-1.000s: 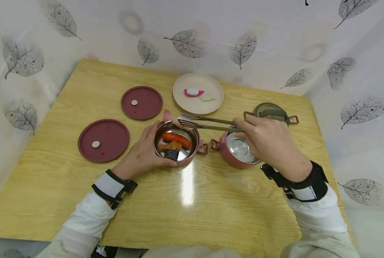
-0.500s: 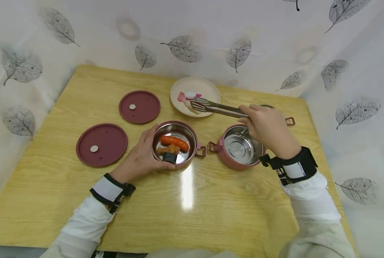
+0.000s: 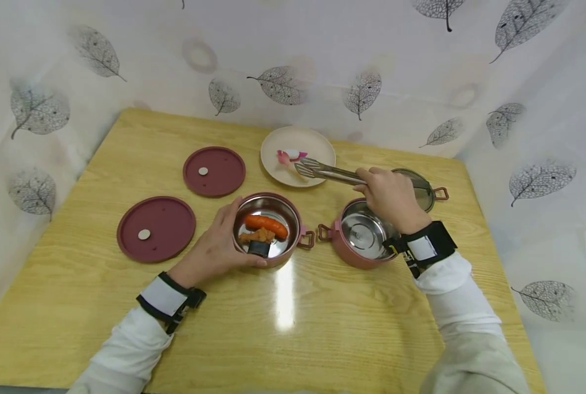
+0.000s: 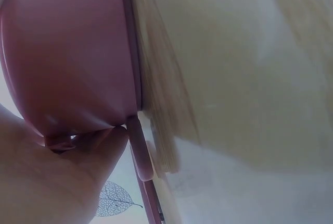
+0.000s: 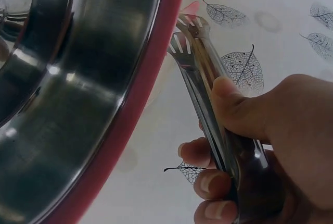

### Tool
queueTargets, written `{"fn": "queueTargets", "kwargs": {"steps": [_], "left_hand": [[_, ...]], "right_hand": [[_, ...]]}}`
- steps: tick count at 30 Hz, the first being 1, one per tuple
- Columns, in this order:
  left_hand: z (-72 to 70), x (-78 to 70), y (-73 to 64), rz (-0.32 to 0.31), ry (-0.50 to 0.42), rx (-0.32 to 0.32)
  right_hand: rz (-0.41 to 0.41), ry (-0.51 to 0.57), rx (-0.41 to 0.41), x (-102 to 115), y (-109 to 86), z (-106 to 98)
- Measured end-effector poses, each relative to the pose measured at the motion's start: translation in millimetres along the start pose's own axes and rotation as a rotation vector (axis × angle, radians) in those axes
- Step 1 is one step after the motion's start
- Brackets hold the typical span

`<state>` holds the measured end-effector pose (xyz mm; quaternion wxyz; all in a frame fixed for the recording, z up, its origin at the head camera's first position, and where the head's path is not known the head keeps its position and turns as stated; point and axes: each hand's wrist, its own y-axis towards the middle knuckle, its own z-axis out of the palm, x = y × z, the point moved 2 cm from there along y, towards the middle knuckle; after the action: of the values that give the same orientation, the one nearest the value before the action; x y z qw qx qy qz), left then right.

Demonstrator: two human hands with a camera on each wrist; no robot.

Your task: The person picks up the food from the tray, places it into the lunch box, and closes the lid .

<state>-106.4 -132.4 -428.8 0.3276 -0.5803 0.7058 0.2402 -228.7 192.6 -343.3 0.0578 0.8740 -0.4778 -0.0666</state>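
My left hand (image 3: 214, 241) grips the side of a pink pot (image 3: 277, 247), fingers and thumb spread round its wall. Inside lie a red sausage (image 3: 267, 224), a brown fried piece (image 3: 258, 236) and a black-wrapped piece (image 3: 259, 249). With my right hand (image 3: 388, 197) I hold metal tongs (image 3: 334, 173), thumb on one arm and fingers on the other. Their slotted tips reach over the beige plate (image 3: 319, 143), beside a pink-tailed shrimp piece (image 3: 285, 158). Behind it sits a white piece on magenta (image 3: 295, 154).
A second pink pot (image 3: 344, 247) with a bare steel inside stands under my right wrist. Behind it is a round greenish lidded vessel (image 3: 424, 189) with reddish handles. Two maroon lids (image 3: 162, 241) with pale knobs lie on the left. A leaf-patterned curtain (image 3: 322, 54) surrounds the table.
The tongs carried the shrimp piece from over the left pot to the plate, where it now lies. My right hand drew slightly back; the left hand stayed on the pot.
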Motion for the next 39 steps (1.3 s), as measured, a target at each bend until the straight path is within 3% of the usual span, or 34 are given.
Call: {"fn": "queueTargets", "kwargs": {"steps": [7,19,23,25,28,31,33,36,39], "left_hand": [[3.0,-1.6,-1.1,-0.006,0.005,0.012],[6.7,-2.2,0.4,-0.012,-0.017,0.028],[4.5,-8.0,0.2,0.014,0.011,0.015],[2.3,-17.5,-1.3,0.048,0.042,-0.011],[4.1,-40.9,-4.4,0.162,0.085,-0.074],[19.3,-70.4,-6.4,0.290,0.095,-0.097],[35.4,-88.0,-6.1,0.357,0.086,-0.066],[62.3,-110.1,-1.2,0.398,0.032,0.018],[86.8,-126.3,10.8,0.357,-0.027,0.100]], "right_hand": [[0.022,-0.001,0.019,-6.4,-7.9,2.5],[0.086,0.118,0.020,-23.8,-21.0,-3.9],[0.118,0.147,0.000,-30.9,-25.0,-5.7],[0.124,0.154,-0.020,-33.8,-26.6,-7.4],[0.120,0.161,-0.044,-37.1,-28.8,-9.6],[0.100,0.162,-0.060,-39.0,-30.4,-10.6],[0.087,0.161,-0.066,-39.8,-31.5,-10.4],[0.078,0.158,-0.076,-40.3,-33.2,-10.1],[0.082,0.157,-0.090,-40.5,-35.1,-9.6]]}}
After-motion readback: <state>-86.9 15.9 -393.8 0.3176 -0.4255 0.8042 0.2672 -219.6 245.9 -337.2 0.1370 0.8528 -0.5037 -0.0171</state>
